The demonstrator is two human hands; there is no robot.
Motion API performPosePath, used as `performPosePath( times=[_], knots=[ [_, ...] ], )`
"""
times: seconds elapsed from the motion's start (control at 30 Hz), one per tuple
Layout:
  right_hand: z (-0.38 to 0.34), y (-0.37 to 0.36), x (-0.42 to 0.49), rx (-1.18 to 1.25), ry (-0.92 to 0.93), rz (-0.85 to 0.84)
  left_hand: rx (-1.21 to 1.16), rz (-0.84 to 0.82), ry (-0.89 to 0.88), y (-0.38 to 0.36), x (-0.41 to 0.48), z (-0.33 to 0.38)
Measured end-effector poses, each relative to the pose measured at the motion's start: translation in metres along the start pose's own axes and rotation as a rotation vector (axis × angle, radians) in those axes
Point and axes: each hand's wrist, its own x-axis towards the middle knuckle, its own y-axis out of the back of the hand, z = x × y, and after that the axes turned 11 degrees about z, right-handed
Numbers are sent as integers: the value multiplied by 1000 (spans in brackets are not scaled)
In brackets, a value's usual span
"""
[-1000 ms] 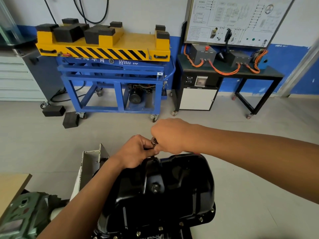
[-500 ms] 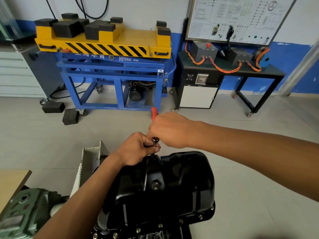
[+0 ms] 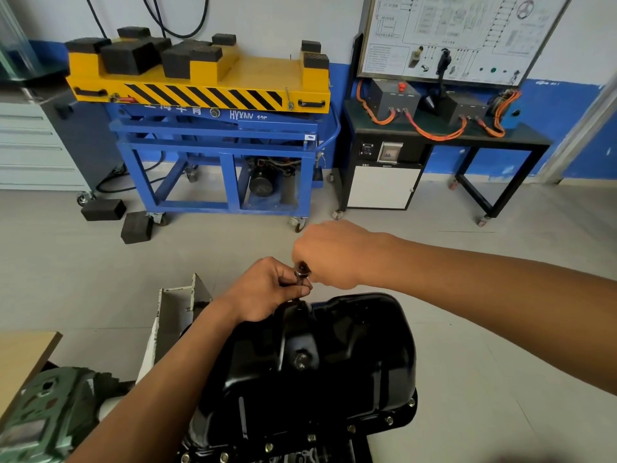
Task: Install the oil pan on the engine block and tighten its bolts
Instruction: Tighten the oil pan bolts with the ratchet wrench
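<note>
Behind, blue lift cart, black table. Oil pan bottom centre, bolts along flange. Pinching tool shaft at pan's far edge with left hand, gripping its top with right hand.

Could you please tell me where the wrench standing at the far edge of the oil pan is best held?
Likely pinch the upright shaft of the wrench from the left, below its head, as the left hand does, steadying it at the far edge of the oil pan; wrap the handle from the right, as the right hand does.
</note>
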Motion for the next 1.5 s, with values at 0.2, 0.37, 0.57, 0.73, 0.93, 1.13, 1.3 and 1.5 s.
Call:
performPosePath(
  times=[0.2,0.37,0.57,0.73,0.93,1.13,1.3,1.5],
  knots=[
    [-8,-1,11,-196,177,70,9,5,-25,0,0,0],
    [-5,0,11,-227,178,60,15,-6,7,-1,1,-2],
    [5,3,6,-19,37,-25,11,-24,-8,1,0,-1],
    [1,-6,-1,129,-64,-24,30,-19,-13,1,-1,1],
    [-4,-10,0,215,-174,-54,18,-30,-5,0,-1,2],
    [-8,-7,10,-120,106,62,57,-4,-21,1,0,1],
    [-5,-8,10,-194,161,74,45,-13,-28,0,0,0],
    [0,-7,3,-102,44,46,31,-17,18,0,-1,2]
  ],
)
